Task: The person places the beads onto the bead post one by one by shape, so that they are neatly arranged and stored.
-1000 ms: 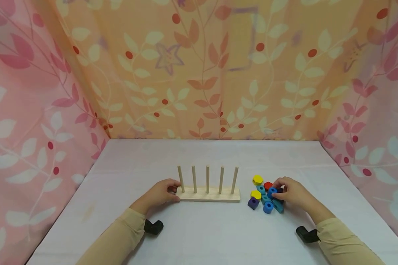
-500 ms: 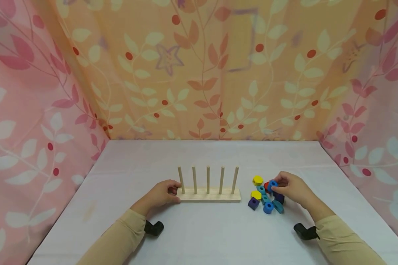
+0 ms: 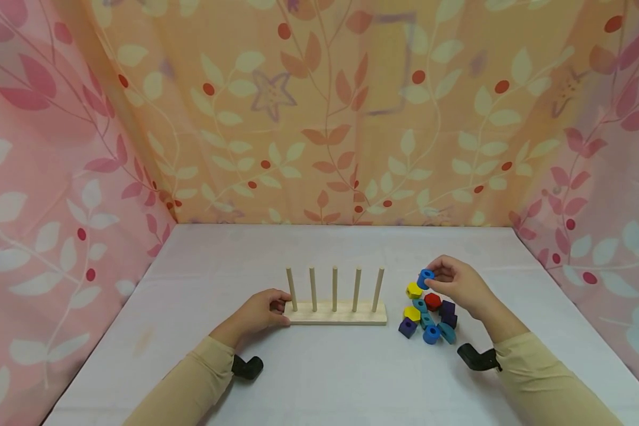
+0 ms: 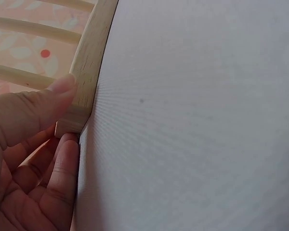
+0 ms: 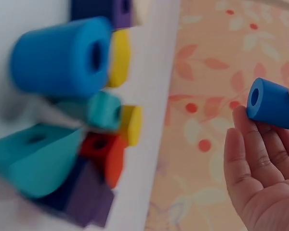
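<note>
A pale wooden peg board [image 3: 338,318] with several upright pegs stands mid-table. My left hand [image 3: 257,310] grips its left end; in the left wrist view the thumb [image 4: 62,89] lies on the wood and the fingers curl at the end of the base. My right hand [image 3: 462,285] pinches a blue cylinder bead [image 3: 425,278] with a hole through it, raised above the back of the bead pile. The right wrist view shows this same bead [image 5: 272,103] between thumb and fingertips.
Right of the board lie loose beads: a red one [image 3: 432,302], yellow hexagons [image 3: 412,314], dark purple cubes [image 3: 407,328], teal pieces [image 3: 447,332] and another blue cylinder [image 3: 431,334]. Patterned cloth walls [image 3: 341,148] border the white table [image 3: 330,378] at the back and sides.
My right hand has lifted the blue cylinder bead out of the pile and carried it up, back and slightly left. The left hand stays on the peg board.
</note>
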A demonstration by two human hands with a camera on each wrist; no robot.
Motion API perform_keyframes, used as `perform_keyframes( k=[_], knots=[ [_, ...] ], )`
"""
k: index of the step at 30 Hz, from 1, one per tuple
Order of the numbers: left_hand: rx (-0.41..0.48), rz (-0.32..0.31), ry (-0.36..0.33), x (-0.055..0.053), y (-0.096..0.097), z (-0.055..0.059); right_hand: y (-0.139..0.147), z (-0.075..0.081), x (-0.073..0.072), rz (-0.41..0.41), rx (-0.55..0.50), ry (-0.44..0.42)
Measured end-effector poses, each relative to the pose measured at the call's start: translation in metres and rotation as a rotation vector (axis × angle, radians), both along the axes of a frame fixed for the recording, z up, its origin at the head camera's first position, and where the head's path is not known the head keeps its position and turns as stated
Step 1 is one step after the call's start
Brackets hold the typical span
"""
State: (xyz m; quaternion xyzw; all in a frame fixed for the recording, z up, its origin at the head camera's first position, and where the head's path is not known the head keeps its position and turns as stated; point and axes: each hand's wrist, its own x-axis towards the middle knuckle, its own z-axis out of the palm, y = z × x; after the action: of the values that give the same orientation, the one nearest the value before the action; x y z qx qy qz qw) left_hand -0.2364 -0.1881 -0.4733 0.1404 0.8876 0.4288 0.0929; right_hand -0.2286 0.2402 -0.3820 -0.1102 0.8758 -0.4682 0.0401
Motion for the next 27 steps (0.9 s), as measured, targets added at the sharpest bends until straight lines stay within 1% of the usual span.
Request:
perform_keyframes(
  k=[5, 10, 14, 18, 22, 27],
  knots=[
    [-0.002, 0.004, -0.001, 0.001, 0.001, 0.0, -0.015, 0.016, -0.002, 0.027, -0.033, 0.027],
    [-0.003, 0.01, -0.013, 0.001, 0.002, 0.0, -0.031, 0.03, -0.007, 0.075, -0.088, 0.095],
    [-0.003, 0.009, -0.013, 0.002, 0.001, 0.0, -0.046, 0.044, -0.009, 0.123, -0.159, 0.131],
    [-0.004, 0.001, -0.001, 0.002, 0.001, 0.001, -0.066, 0.056, -0.009, 0.172, -0.234, 0.14],
    [0.0, -0.002, 0.006, 0.002, 0.0, 0.001, -0.089, 0.062, -0.008, 0.208, -0.278, 0.129],
    [0.011, -0.008, 0.005, 0.001, 0.0, 0.0, -0.12, 0.064, -0.006, 0.259, -0.276, 0.126]
  ],
)
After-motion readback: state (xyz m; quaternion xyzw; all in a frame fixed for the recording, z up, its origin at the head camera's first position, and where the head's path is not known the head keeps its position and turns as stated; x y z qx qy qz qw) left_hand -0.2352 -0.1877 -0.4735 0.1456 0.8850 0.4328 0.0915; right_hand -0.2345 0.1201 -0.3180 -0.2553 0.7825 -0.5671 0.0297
